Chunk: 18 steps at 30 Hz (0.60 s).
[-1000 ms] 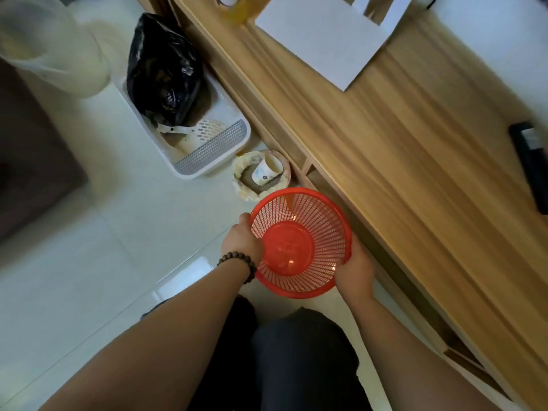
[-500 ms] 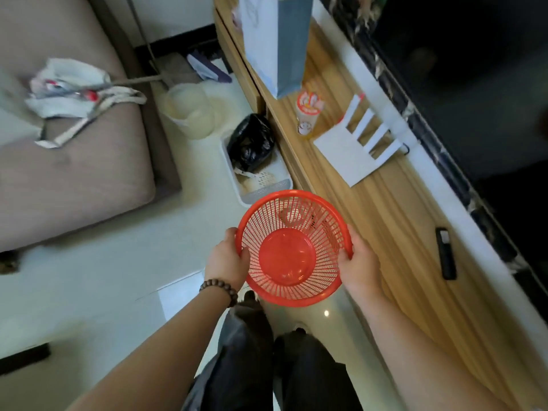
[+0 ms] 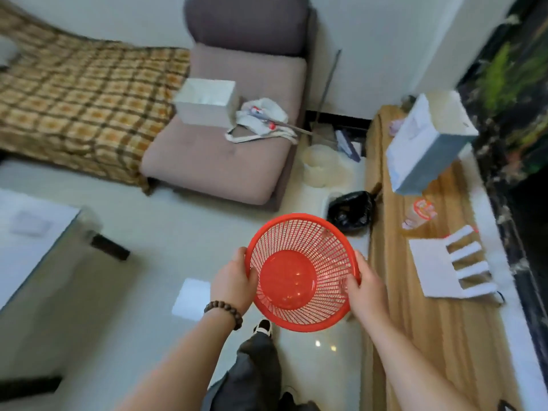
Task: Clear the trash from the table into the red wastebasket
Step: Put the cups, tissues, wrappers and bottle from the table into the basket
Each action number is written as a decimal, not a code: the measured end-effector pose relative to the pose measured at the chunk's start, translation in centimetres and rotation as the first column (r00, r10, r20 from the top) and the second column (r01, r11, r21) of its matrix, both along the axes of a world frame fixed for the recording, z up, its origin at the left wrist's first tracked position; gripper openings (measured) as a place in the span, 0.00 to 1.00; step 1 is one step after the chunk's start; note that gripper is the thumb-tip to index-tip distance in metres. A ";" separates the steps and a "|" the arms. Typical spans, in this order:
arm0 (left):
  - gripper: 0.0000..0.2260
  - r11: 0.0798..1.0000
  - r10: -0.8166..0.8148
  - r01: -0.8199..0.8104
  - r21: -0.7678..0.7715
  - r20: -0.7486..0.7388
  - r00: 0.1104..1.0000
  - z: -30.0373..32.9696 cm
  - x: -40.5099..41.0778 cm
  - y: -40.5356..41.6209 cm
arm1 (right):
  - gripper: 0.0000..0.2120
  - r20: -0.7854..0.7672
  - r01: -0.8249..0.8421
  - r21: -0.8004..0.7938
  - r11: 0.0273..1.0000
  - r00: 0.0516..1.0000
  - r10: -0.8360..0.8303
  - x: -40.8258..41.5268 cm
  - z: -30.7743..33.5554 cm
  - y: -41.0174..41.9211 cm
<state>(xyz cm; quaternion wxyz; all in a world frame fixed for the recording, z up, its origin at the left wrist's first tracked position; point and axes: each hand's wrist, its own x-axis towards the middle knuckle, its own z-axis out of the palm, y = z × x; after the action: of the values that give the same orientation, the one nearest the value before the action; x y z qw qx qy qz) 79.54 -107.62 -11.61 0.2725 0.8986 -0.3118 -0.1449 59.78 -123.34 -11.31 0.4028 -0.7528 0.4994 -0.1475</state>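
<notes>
Pale glossy floor underfoot, mauve sofa (image 3: 225, 149) at 11 o'clock, long wooden table (image 3: 421, 336) running along the right from 1 to 5 o'clock. Held above the floor just left of the table's edge, at centre frame: red wastebasket (image 3: 302, 272), mouth up, nothing visible inside. Gripped on opposite sides of the rim: left hand (image 3: 232, 284) at the basket's 9 o'clock with thumb hooked inside, right hand (image 3: 367, 287) at its 3 o'clock with thumb over the lip.

Probably light, thin moulded plastic with open lattice walls and a solid base; likely a little springy at the rim, not fragile. Best taken by the thickened rim, as now; likely manageable one-handed to free the other for picking.

On the table at 2 o'clock: printed cup (image 3: 419, 213), red-and-white design too blurred to read. At 3 o'clock, white cut paper (image 3: 444, 269). No legible writing anywhere.
</notes>
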 end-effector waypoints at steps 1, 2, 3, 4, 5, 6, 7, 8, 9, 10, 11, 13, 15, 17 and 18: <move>0.12 0.998 0.062 -0.062 0.001 0.002 0.998 0.3 0.6 1.9 | 0.24 -0.003 -0.066 -0.005 0.998 0.998 0.066 1.6 0.0 0.6; 0.12 0.992 0.127 -0.128 0.003 0.010 0.992 0.6 1.2 4.0 | 0.24 0.000 -0.130 -0.012 0.991 0.992 0.130 3.3 0.0 1.4; 0.12 0.981 0.194 -0.194 0.005 0.026 0.981 0.8 1.7 6.0 | 0.24 0.002 -0.197 -0.022 0.980 0.980 0.197 5.0 0.1 2.3; 0.11 0.967 0.256 -0.257 0.004 0.045 0.966 1.1 2.1 8.1 | 0.24 0.002 -0.267 -0.032 0.963 0.964 0.268 6.7 0.2 3.2; 0.11 0.950 0.312 -0.313 0.000 0.060 0.948 1.4 2.5 10.2 | 0.24 0.000 -0.339 -0.041 0.940 0.941 0.340 8.4 0.3 4.3; 0.11 0.931 0.364 -0.365 -0.009 0.068 0.929 1.6 2.8 12.3 | 0.23 -0.003 -0.408 -0.048 0.912 0.913 0.408 10.1 0.4 5.4; 0.11 0.910 0.414 -0.414 -0.021 0.071 0.907 1.9 3.0 14.4 | 0.23 -0.006 -0.465 -0.053 0.884 0.885 0.465 11.8 0.5 6.5; 0.11 0.887 0.462 -0.462 -0.027 0.072 0.884 2.1 3.2 16.4 | 0.23 -0.007 -0.509 -0.058 0.859 0.860 0.510 13.5 0.6 7.8; 0.11 0.861 0.508 -0.508 -0.028 0.075 0.858 2.4 3.3 18.3 | 0.23 -0.004 -0.548 -0.064 0.834 0.836 0.549 15.1 0.8 9.2; 0.12 0.834 0.551 -0.551 -0.029 0.079 0.831 2.6 3.4 20.1 | 0.23 0.002 -0.588 -0.069 0.806 0.808 0.589 16.7 0.9 10.6; 0.12 0.805 0.592 -0.592 -0.032 0.079 0.802 2.9 3.5 21.9 | 0.22 0.005 -0.629 -0.073 0.774 0.776 0.631 18.2 1.0 12.2; 0.12 0.738 0.675 -0.673 -0.052 0.062 0.735 3.3 3.5 25.4 | 0.21 0.002 -0.709 -0.083 0.700 0.703 0.711 21.0 1.1 15.5; 0.12 0.662 0.750 -0.747 -0.068 0.051 0.660 3.5 3.4 28.9 | 0.21 -0.008 -0.775 -0.083 0.626 0.629 0.777 23.7 1.2 19.0; 0.11 0.589 0.808 -0.805 -0.066 0.064 0.586 3.5 3.4 32.5 | 0.22 -0.014 -0.832 -0.075 0.549 0.552 0.834 26.2 1.2 22.7; 0.11 0.551 0.834 -0.832 -0.060 0.076 0.547 3.4 3.5 34.3 | 0.22 -0.014 -0.858 -0.077 0.508 0.511 0.860 27.5 1.2 24.6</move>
<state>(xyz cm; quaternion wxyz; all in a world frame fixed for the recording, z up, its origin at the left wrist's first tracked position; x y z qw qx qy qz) 83.02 -73.34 -8.21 0.3010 0.9425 0.1372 0.0473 87.26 -98.76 -10.10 0.4011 -0.9136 0.0507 0.0428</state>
